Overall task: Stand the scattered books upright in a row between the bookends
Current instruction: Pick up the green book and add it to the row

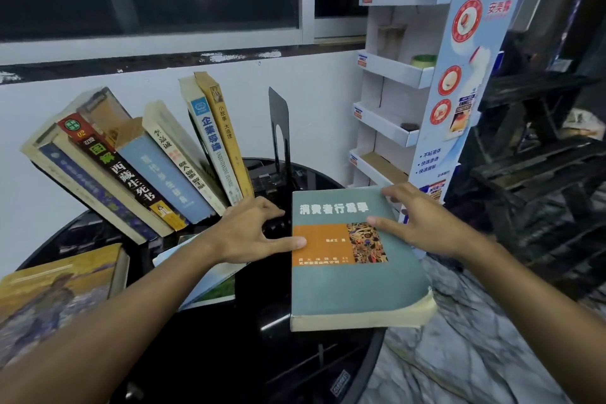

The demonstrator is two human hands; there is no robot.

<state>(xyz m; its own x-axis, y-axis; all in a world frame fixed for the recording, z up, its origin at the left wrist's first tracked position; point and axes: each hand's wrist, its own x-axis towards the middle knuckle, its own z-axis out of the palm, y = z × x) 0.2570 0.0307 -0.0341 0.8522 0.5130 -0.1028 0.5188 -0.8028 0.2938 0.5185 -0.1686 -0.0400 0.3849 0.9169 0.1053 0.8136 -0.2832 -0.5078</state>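
Left hand (252, 233) and right hand (423, 223) (fingers spread) touch the teal book (347, 289).

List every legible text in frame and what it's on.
"消費者行為學": teal book cover.
"YOKOYOKO": display stand side panel.
"02", "西藏生死书": dark red book spine.
"企業導論", "UNDERSTANDING": white-and-blue book spine.
"小故事 大道理": tan book spine.
Too blurred: pale blue book spine, the stand's small print.
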